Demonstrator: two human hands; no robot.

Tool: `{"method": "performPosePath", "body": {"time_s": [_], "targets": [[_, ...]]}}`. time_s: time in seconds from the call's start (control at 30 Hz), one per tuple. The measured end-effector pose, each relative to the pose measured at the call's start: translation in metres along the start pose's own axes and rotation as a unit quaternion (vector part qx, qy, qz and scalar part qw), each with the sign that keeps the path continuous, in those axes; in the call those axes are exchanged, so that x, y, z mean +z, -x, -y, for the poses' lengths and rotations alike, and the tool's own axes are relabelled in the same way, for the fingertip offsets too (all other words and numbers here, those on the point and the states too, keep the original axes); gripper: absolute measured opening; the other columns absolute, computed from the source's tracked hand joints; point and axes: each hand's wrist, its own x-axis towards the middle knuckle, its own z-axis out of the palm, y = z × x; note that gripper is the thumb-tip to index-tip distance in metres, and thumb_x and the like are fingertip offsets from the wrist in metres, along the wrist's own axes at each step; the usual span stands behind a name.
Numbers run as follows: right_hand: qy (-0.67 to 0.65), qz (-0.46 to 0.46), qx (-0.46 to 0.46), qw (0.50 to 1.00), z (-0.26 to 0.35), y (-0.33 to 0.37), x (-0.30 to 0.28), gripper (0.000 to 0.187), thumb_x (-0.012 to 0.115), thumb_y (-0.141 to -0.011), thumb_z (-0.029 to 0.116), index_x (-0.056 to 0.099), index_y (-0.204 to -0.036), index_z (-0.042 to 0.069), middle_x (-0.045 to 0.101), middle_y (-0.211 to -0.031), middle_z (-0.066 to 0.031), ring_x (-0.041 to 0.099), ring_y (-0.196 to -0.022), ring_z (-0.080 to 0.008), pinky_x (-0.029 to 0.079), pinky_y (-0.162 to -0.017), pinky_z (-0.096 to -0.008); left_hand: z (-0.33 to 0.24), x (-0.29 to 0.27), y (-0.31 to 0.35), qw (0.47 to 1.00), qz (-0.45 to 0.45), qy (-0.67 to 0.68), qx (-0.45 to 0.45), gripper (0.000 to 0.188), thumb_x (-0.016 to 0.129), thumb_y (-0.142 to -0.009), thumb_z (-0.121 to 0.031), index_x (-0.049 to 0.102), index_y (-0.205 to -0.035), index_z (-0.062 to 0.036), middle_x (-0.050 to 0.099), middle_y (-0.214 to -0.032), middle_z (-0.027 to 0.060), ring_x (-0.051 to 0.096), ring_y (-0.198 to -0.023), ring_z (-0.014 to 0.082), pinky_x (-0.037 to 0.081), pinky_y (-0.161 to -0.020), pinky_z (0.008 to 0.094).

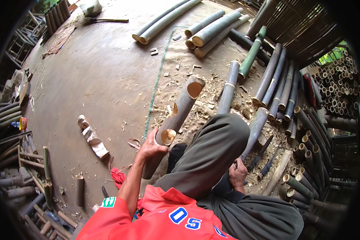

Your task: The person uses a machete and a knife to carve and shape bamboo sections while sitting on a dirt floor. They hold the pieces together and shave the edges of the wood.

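Observation:
A thick grey-brown bamboo tube (181,107) slants across the middle, in front of my left knee. Scooped openings are cut into its side, showing pale wood. My left hand (153,147) is closed round its lower part, the thumb just below the lowest opening. Low on the right, my right hand (238,175) has its fingers curled round the narrow end of a grey wooden club (255,130), whose thick end points away from me. Right of that hand lie a dark-bladed knife (261,153) and a second long-handled blade (269,163) among wood chips.
Whole bamboo tubes (218,30) lie at the far side, with more dark tubes (279,82) at the right. Upright cut tubes (308,154) crowd the right edge. A notched pale wood piece (93,138) and a short tube (80,191) are on the left floor. Chips (207,94) litter the ground.

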Motion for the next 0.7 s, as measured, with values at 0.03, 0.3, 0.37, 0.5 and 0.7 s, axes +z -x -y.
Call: {"method": "performPosePath", "body": {"time_s": [0.03,0.3,0.37,0.5,0.7], "targets": [[-0.002,0.009,0.011,1.000,0.001,0.000,0.000,0.008,0.068,-0.091,0.014,0.065,-0.091,0.006,0.064,-0.075,-0.0150,0.065,-0.067,-0.0345,0.052,-0.067,-0.0449,-0.023,-0.007,0.006,0.998,0.055,-0.003,-0.033,0.128,0.096,-0.048,-0.036,0.040,-0.155,0.0061,0.048,-0.154,0.0279,0.045,-0.148,0.0362,0.036,-0.123,0.0414],[-0.021,0.011,0.024,0.999,0.004,-0.001,-0.002,0.008,0.068,-0.092,0.013,0.065,-0.094,0.006,0.067,-0.082,-0.0181,0.067,-0.074,-0.0407,0.052,-0.070,-0.0480,-0.018,0.013,-0.010,0.996,0.018,-0.085,0.006,0.110,0.094,-0.051,-0.033,0.053,-0.146,0.0026,0.058,-0.145,0.0248,0.056,-0.137,0.0350,0.044,-0.117,0.0412],[0.004,0.033,0.019,0.999,0.002,-0.001,-0.003,0.010,0.068,-0.092,0.015,0.064,-0.094,0.005,0.068,-0.085,-0.0192,0.068,-0.077,-0.0424,0.053,-0.071,-0.0496,-0.032,0.020,-0.033,0.998,0.032,-0.054,0.012,0.100,0.092,-0.053,-0.031,0.059,-0.142,0.0015,0.066,-0.136,0.0236,0.063,-0.129,0.0346,0.050,-0.111,0.0420],[0.053,0.145,-0.051,0.987,0.015,-0.032,-0.005,0.023,0.068,-0.097,0.025,0.060,-0.096,0.004,0.069,-0.090,-0.0212,0.069,-0.084,-0.0448,0.054,-0.074,-0.0536,-0.040,0.023,-0.080,0.991,-0.038,-0.104,0.080,0.087,0.090,-0.057,-0.031,0.065,-0.134,0.0000,0.074,-0.117,0.0212,0.071,-0.112,0.0345,0.055,-0.101,0.0434],[0.018,0.119,0.030,0.992,0.016,-0.090,0.058,0.052,0.075,-0.093,0.036,0.051,-0.124,0.003,0.067,-0.108,-0.0251,0.069,-0.098,-0.0476,0.055,-0.085,-0.0580,-0.076,0.046,-0.056,0.988,0.047,-0.124,0.080,0.080,0.085,-0.077,-0.030,0.053,-0.144,-0.0009,0.065,-0.130,0.0193,0.061,-0.124,0.0334,0.047,-0.107,0.0435]]}}
